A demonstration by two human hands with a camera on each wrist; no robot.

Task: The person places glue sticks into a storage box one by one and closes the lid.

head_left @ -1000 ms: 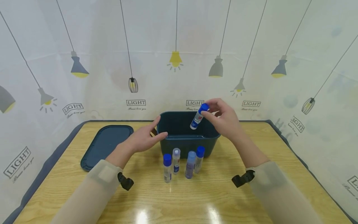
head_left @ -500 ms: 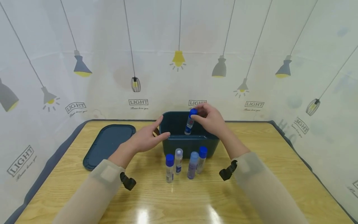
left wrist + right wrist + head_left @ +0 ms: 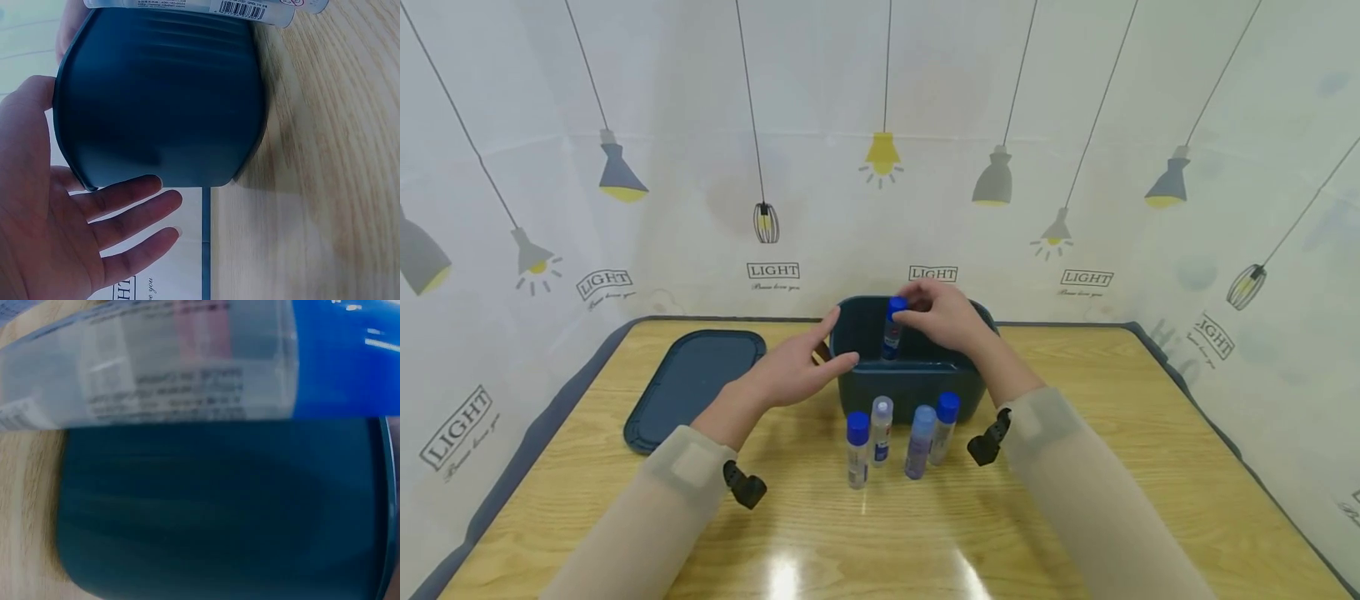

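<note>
Over the dark teal bin, my right hand pinches a clear tube by its blue cap, the lower end inside the bin's opening. My left hand rests at the bin's left end, thumb on the rim. In the left wrist view, the fingers of that hand lie extended against the bin's end wall. Several tubes stand in front of the bin: a blue-capped one, a clear-topped one, a light-blue-capped one and another blue-capped one. The right wrist view does not show the right hand's grip.
A flat dark teal lid lies on the wooden table, left of the bin. Behind the table hangs a pale cloth printed with lamps. Each sleeve has a small black camera at its cuff.
My right hand has moved left and slightly down, bringing the pinched tube from the bin's right side toward its middle and lower into it. The left hand keeps its place on the bin.
</note>
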